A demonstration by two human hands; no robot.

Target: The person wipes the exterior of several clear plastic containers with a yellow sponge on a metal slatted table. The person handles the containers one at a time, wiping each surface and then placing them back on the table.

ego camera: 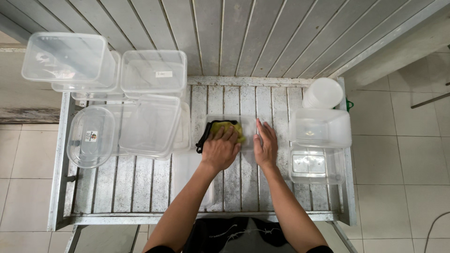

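Pale floor tiles surround a weathered, white-painted slatted metal tabletop (140, 187) set against a grey ribbed wall. At its middle, the left hand (220, 149) presses palm-down with fingers curled over a yellow cleaning sponge with a black backing (224, 129); the sponge rests on a flat clear plastic lid (248, 122) lying on the slats. The right hand (266, 146) lies flat just beside it, fingers together and stretched forward, palm down on the lid's right edge, gripping nothing. Both forearms reach up from the bottom edge, bare, angled inward so the two hands sit close together, apart by a narrow gap.

Just below the left hand a second clear flat lid (187, 175) lies on the slats. To the left sits a cluster of clear plastic food containers: one oval container with a small sticker (91, 137), one square container tilted over others (151, 125), and behind them two larger rectangular tubs (65, 58) (153, 71), with further pieces stacked beneath that I cannot count. To the right stand three items: one round white tub (323, 93), one clear rectangular container (321, 127), and one more clear rectangular container (315, 165) nearer the front.
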